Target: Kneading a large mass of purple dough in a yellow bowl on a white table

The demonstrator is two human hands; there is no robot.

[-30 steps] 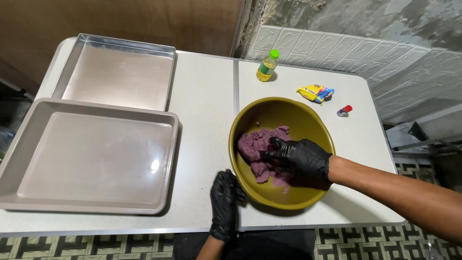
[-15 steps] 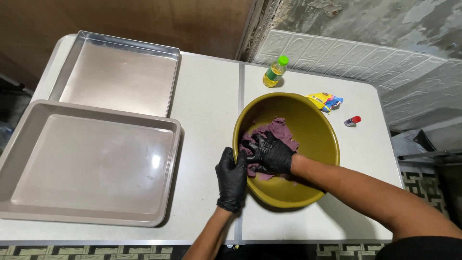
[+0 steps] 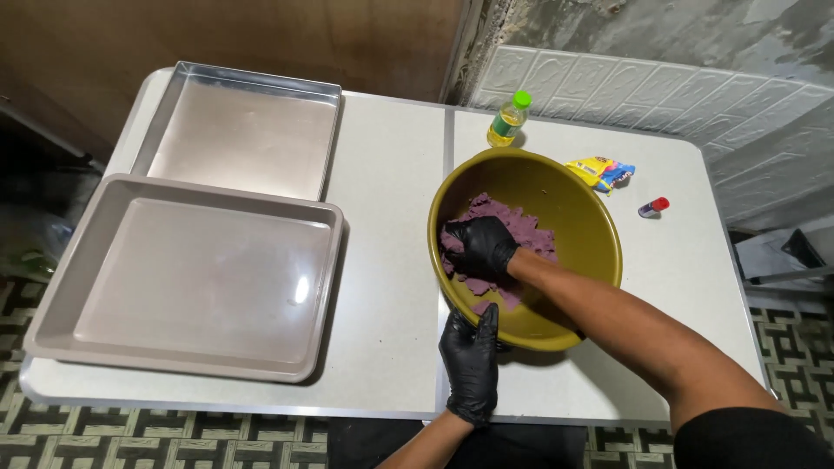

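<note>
Right at the centre of things sits a lump of purple dough (image 3: 499, 239), pressed into the left half of an olive-yellow bowl (image 3: 573, 204) and spread roughly from the far wall toward the near rim, so its long axis runs away from the person. Their right hand (image 3: 480, 246), in a black glove, lies on top of the dough with the fingers curled down into it, gripping a handful; the mass shows on both sides of the glove and nearer the person below it. Their left hand (image 3: 472, 365), also gloved, lies flat against the outside of the bowl's near rim with the fingers stretched long, touching the wall rather than clasping anything. The bowl stands on a white table (image 3: 391, 208), tipped a little toward the person, its near side close to the table's front edge and its right side well short of the right edge. Bare tabletop lies between the bowl and two metal trays: a beige tray (image 3: 104, 334) at the front left and a silver tray (image 3: 243, 78) behind it. Past the bowl's far rim stand a small yellow bottle with a green cap (image 3: 508, 120), a bright wrapper (image 3: 599, 171) and a tiny red-capped tube (image 3: 653, 207), all near the tiled wall (image 3: 660, 95).
</note>
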